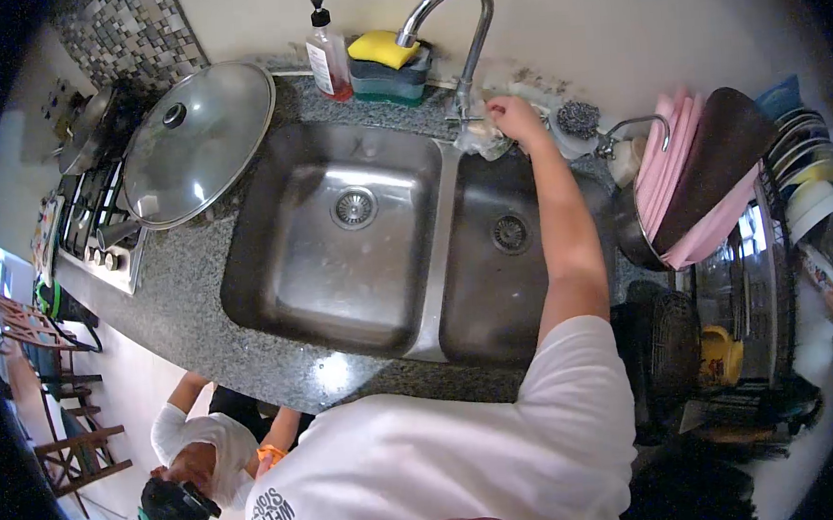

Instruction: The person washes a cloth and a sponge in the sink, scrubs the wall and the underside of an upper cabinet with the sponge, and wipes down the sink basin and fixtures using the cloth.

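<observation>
My right hand (515, 120) reaches over the small sink basin to the back ledge, just right of the faucet (476, 47). Its fingers are curled together, and whatever they hold, if anything, cannot be made out. Just below the hand, a crumpled, clear-whitish plastic item (482, 143) lies near the faucet base. A dark scouring pad (578, 119) sits on a pale holder to the right of the hand. The double steel sink has a large left basin (331, 265) and a smaller right basin (490, 294). My left hand is out of view.
A soap bottle (330, 60) stands beside a yellow sponge (383, 48) on a caddy (391, 82). A glass lid (202, 144) leans at the left, by the stove (100, 236). Pink and brown items (706, 166) and a dish rack (779, 266) stand right. Another person (204, 445) is lower left.
</observation>
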A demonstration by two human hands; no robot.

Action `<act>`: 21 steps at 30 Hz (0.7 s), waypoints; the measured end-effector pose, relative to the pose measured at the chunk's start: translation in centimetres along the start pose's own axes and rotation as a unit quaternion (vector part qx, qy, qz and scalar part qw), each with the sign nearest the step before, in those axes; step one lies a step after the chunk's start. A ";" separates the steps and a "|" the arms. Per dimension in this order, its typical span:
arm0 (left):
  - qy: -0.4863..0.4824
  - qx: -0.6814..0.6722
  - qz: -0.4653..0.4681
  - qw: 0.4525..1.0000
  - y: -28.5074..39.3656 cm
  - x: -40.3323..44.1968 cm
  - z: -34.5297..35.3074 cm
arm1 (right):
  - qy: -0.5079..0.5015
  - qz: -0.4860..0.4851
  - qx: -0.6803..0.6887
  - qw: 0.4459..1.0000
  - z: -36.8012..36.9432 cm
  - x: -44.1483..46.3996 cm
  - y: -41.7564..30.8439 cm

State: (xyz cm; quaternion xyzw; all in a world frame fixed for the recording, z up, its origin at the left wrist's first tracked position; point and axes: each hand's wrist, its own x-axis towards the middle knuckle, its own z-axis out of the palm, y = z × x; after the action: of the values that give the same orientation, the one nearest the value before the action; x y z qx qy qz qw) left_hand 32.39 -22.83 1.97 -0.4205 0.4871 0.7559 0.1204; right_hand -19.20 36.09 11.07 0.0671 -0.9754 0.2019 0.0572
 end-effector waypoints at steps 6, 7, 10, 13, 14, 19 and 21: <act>0.003 0.034 -0.011 0.999 1.3 1.8 -0.7 | 0.063 -0.058 0.135 0.987 -2.9 0.5 0.5; 0.004 0.038 -0.015 0.999 1.3 2.1 -0.8 | 0.087 0.016 0.075 0.993 -3.7 0.9 0.3; 0.014 0.050 -0.027 0.998 1.2 2.5 -1.4 | 0.132 0.165 -0.096 0.973 -5.3 2.4 0.4; 0.024 0.062 -0.040 0.997 0.9 2.9 -2.0 | 0.142 0.164 -0.210 0.953 -4.5 4.0 1.9; 0.024 0.062 -0.045 0.997 1.0 3.1 -2.2 | 0.150 0.160 -0.232 0.948 -4.0 5.0 2.8; 0.045 0.077 -0.070 0.994 0.3 3.1 -3.7 | 0.185 0.124 -0.235 0.946 -3.9 6.3 4.3; 0.048 0.082 -0.078 0.992 0.1 3.1 -4.4 | 0.175 0.142 -0.231 0.947 -4.0 6.5 4.3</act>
State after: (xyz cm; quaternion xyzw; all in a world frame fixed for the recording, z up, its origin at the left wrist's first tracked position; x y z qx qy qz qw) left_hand 32.65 -27.27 -1.06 -0.4821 0.5181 0.6805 0.1898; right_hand -25.92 40.86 13.95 -0.1233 -0.9694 -0.0141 0.2120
